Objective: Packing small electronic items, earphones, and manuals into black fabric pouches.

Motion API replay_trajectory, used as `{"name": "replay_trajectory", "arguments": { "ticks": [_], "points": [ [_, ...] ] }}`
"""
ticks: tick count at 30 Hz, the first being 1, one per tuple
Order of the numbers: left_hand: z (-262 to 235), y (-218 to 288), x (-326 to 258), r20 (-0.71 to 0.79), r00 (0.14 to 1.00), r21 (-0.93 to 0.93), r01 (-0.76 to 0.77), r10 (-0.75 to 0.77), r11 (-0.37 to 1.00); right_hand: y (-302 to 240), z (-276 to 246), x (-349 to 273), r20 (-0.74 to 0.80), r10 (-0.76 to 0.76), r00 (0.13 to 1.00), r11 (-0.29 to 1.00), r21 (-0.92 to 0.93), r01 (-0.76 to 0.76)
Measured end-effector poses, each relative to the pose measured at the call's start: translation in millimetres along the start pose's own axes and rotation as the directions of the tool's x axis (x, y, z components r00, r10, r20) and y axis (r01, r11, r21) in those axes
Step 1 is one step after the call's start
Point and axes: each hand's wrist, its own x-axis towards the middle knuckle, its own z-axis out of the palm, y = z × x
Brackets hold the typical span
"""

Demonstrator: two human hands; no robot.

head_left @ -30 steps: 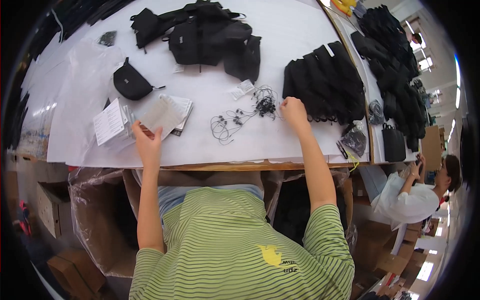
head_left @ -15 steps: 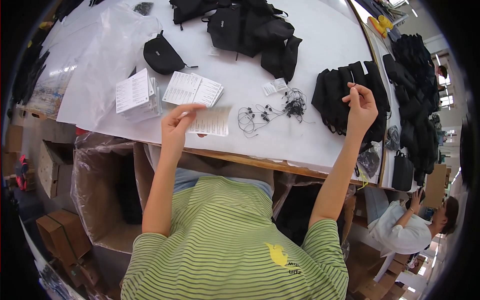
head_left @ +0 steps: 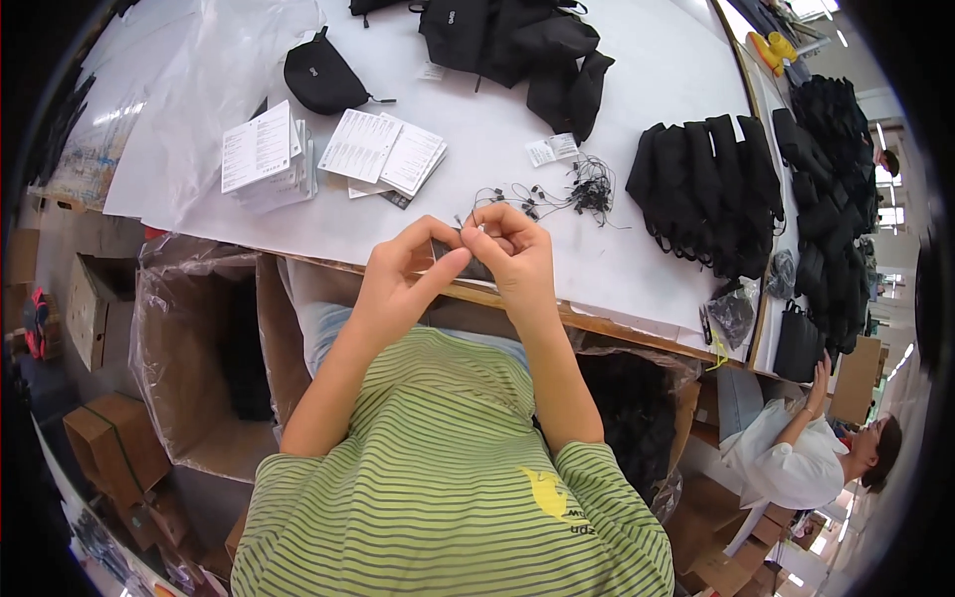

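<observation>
My two hands meet over the near edge of the table. My left hand (head_left: 403, 279) is closed, thumb and forefinger on a hang tag (head_left: 475, 261), whose dark face shows in part between the hands. My right hand (head_left: 515, 261) is closed in a pinch at the top of the tag, on a thin black tag string (head_left: 471, 212); fingers hide much of it. Just beyond lies a tangle of black tag strings (head_left: 593, 189). Loose printed tags (head_left: 393, 154) and a taller stack of white tags (head_left: 264, 154) lie to the left.
A black pouch (head_left: 323, 78) and a heap of black bags (head_left: 507, 45) lie farther back. Right of the strings is a row of black bags (head_left: 701, 194). Plastic-lined cartons (head_left: 199, 368) stand below the table edge. At right a person (head_left: 796, 458) in white works.
My right hand has come left from near the row of black bags to meet my left hand. My left hand has moved right and down; its tag now shows a dark face.
</observation>
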Motion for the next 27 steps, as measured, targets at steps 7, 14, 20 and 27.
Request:
{"name": "replay_trajectory", "arguments": {
  "ticks": [7,14,20,27],
  "points": [
    [6.5,-6.9,-8.6,-0.189,0.98,-0.154,0.028,-0.057,0.988,2.7,-0.2,-11.0,-0.092,0.0,0.996,0.995,-0.096,-0.009],
    [6.3,-5.2,-9.2,-0.218,0.969,0.235,-0.065,0.118,0.97,-8.6,9.9,-17.8,-0.035,-0.296,0.955,0.857,-0.45,0.249],
    [7.3,0.1,-10.4,-0.236,0.939,0.396,-0.141,0.249,0.907,-11.6,11.7,-21.2,-0.066,-0.399,0.914,0.758,-0.585,0.288],
    [0.5,7.7,-15.8,-0.1,0.921,0.591,-0.249,0.376,0.767,-6.8,4.3,-21.0,-0.019,-0.28,0.96,0.874,-0.419,0.246]
  ]
}}
